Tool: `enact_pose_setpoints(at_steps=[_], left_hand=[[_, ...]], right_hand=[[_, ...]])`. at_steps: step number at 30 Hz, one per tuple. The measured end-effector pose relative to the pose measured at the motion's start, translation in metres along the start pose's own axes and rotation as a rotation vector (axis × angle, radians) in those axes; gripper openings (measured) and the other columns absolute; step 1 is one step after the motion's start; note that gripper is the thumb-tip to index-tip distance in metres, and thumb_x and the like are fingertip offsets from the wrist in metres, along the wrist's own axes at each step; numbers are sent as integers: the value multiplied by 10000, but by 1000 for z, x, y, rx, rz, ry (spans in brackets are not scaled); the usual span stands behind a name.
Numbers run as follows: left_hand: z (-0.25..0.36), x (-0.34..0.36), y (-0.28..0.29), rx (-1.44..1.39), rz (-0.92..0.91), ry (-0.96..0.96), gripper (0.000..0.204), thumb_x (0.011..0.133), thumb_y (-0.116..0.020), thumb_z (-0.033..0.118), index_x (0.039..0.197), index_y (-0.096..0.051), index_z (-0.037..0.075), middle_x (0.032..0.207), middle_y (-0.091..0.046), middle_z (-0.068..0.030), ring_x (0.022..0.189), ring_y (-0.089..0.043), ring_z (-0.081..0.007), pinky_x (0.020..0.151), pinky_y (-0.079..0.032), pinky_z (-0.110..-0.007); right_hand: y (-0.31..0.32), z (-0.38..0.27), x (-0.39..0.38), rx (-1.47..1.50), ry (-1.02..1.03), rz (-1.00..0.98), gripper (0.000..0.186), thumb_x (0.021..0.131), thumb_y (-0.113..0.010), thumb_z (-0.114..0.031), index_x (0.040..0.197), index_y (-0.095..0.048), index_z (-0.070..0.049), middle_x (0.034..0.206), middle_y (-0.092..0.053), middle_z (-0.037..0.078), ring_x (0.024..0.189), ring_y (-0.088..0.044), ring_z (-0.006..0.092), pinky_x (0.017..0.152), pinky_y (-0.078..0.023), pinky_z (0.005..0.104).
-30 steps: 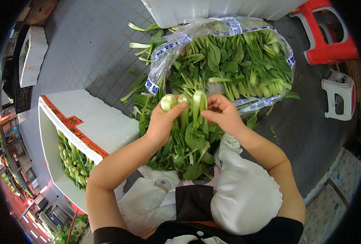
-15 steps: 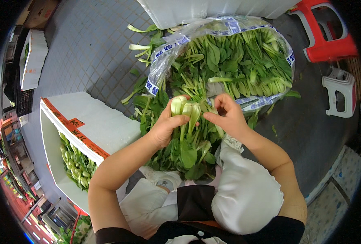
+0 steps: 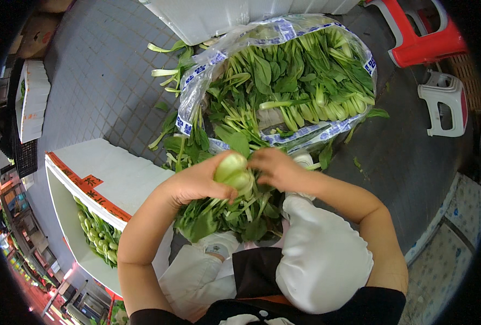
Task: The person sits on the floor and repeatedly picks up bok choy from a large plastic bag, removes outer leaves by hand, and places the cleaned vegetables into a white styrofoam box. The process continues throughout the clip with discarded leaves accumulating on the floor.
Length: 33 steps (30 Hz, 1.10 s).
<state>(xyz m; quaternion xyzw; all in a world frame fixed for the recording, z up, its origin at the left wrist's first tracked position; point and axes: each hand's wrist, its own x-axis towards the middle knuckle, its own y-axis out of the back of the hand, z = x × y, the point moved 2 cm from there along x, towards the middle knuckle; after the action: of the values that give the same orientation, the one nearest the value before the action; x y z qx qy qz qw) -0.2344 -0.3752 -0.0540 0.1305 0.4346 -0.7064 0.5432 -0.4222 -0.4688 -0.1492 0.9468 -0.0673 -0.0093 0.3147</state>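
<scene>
My left hand (image 3: pixel 199 180) is closed around a head of bok choy (image 3: pixel 235 173), its pale green base turned up toward me. Close against the right side of that head is my right hand (image 3: pixel 277 170), its fingers bent and smeared by motion; whether they pinch a stalk I cannot tell. Loose leaves and stalks (image 3: pixel 202 223) lie in a heap under both hands, between my knees. Just beyond sits a clear plastic bag (image 3: pixel 192 98) with blue print, opened wide and full of leafy bok choy (image 3: pixel 300 70).
To my left stands a white foam box (image 3: pixel 61 208) with orange tape, trimmed bok choy (image 3: pixel 97 234) inside. Another foam box (image 3: pixel 197 21) is behind the bag. A red stool (image 3: pixel 422 46) and a small white stool (image 3: pixel 447 103) stand at the right. Stray stalks lie on the tiled floor (image 3: pixel 124 70).
My left hand has turned the bok choy, so its base now faces up more. The right hand has shifted left and its fingers have moved in against the head. The whole view has shifted slightly.
</scene>
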Motion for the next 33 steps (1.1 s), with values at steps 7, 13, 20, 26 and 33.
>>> enact_pose_setpoints(at_steps=[7,13,20,26,33], left_hand=[[9,5,4,-201,227,-218,691,622,-762,166,1210,-410,71,1001,-567,-77,838,-595,-216,782,-469,-328],[6,8,2,-194,250,-210,669,625,-765,159,1193,-421,70,1011,-561,-75,865,-583,-209,797,-480,-344],[2,12,2,-179,266,-228,652,629,-760,142,1184,-426,71,1062,-534,-67,928,-555,-191,822,-489,-353],[1,6,9,-128,320,-255,630,638,-742,122,1182,-428,69,1041,-532,-56,926,-550,-175,825,-491,-346],[6,8,6,-146,307,-291,604,657,-728,100,1181,-429,70,1069,-519,-57,942,-542,-173,825,-490,-346]], right_hand=[[31,111,-14,-453,-859,240,484,783,-662,-354,990,-504,54,964,-527,225,869,-557,384,738,-469,438],[7,113,-3,-134,-1073,354,679,708,-710,-351,1159,-410,58,1121,-417,246,976,-493,390,828,-440,411],[-3,123,0,-295,-1066,401,613,655,-718,-180,1130,-404,46,1110,-403,241,1055,-435,395,851,-427,424],[48,94,-23,474,-1046,296,593,711,-646,-163,1216,-452,81,1050,-573,186,901,-584,255,754,-477,351],[73,66,-47,1332,-847,75,538,751,-627,-13,1249,-429,31,1098,-579,125,962,-599,222,847,-482,339]])
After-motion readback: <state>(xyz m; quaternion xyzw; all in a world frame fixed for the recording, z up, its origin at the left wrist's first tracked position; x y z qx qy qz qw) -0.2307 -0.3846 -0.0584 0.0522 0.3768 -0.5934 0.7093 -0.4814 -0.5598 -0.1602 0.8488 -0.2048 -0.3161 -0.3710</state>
